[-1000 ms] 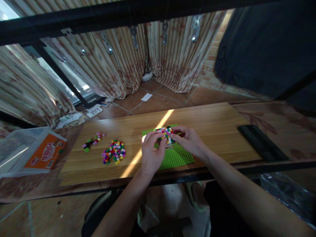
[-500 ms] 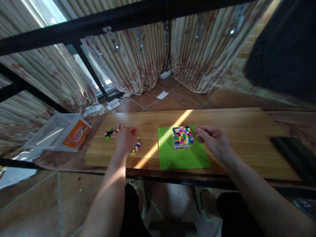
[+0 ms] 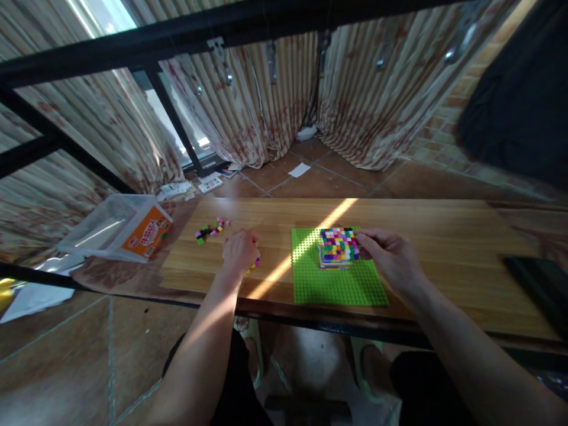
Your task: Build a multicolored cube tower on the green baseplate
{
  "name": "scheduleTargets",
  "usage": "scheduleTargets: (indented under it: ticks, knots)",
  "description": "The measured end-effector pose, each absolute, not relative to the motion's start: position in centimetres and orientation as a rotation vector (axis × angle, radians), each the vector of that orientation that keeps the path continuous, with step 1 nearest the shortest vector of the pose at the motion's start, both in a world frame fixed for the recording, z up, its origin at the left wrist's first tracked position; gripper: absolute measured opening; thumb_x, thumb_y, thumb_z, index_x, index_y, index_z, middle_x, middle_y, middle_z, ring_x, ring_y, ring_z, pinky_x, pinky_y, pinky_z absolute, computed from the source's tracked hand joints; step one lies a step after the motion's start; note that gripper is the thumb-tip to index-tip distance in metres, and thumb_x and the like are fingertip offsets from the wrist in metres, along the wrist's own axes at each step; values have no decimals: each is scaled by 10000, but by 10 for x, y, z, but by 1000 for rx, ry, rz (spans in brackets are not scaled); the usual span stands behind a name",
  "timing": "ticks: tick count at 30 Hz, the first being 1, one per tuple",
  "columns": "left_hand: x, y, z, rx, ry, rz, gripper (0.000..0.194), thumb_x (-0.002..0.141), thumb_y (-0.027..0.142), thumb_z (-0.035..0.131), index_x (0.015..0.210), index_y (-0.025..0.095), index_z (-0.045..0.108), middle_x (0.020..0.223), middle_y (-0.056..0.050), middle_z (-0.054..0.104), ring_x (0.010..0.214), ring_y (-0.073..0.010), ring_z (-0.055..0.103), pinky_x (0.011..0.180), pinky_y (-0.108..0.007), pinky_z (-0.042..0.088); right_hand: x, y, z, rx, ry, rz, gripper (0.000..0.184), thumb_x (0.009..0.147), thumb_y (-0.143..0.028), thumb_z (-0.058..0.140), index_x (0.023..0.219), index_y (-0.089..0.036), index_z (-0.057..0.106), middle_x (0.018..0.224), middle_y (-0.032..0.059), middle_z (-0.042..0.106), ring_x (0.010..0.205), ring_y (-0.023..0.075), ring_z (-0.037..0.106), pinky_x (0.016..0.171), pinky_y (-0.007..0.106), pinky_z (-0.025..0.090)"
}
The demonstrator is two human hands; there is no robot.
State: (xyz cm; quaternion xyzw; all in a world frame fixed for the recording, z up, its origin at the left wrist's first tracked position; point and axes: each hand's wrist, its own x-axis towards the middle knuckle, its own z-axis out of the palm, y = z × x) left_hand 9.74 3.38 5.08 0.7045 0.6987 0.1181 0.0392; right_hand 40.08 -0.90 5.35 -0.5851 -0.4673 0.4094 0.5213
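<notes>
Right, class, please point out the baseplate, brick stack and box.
Baseplate [image 3: 338, 289], head view: bare near part.
Brick stack [image 3: 339, 244], head view: multicoloured top.
Box [image 3: 147, 235], head view: orange end wall.

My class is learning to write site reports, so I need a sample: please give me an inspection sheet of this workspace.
Surface: wooden board, crossed by a sunlight strip.
Job's things: multicoloured block stack on green baseplate; loose blocks, partly hidden; another block group farther left.
Clutter: plastic box left of the board; dark object at the board's right end.
Hands: left hand over the loose blocks, grip hidden; right hand beside the stack, contact unclear.
Cables: nothing seen.
Surroundings: curtains, tiled floor, loose papers.
</notes>
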Motion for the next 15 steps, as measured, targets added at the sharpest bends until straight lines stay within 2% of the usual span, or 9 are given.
scheduleTargets:
  ticks: [8, 15]
  knots:
    - [102, 32, 59, 2112, 2089, 127, 290, 774, 81, 562, 1009, 172, 706, 1006, -148, 708, 1058, -286, 630, 892, -402, 470, 401, -6, 51, -1370, -1098, 998, 276, 661, -434, 752, 772, -181, 744, 717, 26, 721, 605, 134, 630, 558, 234, 527]
    - [111, 27, 54, 2166, 2100, 174, 257, 843, 105, 472, 984, 143, 684, 1027, -136, 689, 1047, -249, 629, 910, -345, 463, 401, -7, 50, -1372, -1123, 996, 232, 690, -404, 736, 764, -184, 746, 694, 18, 710, 584, 122, 606, 535, 221, 508]
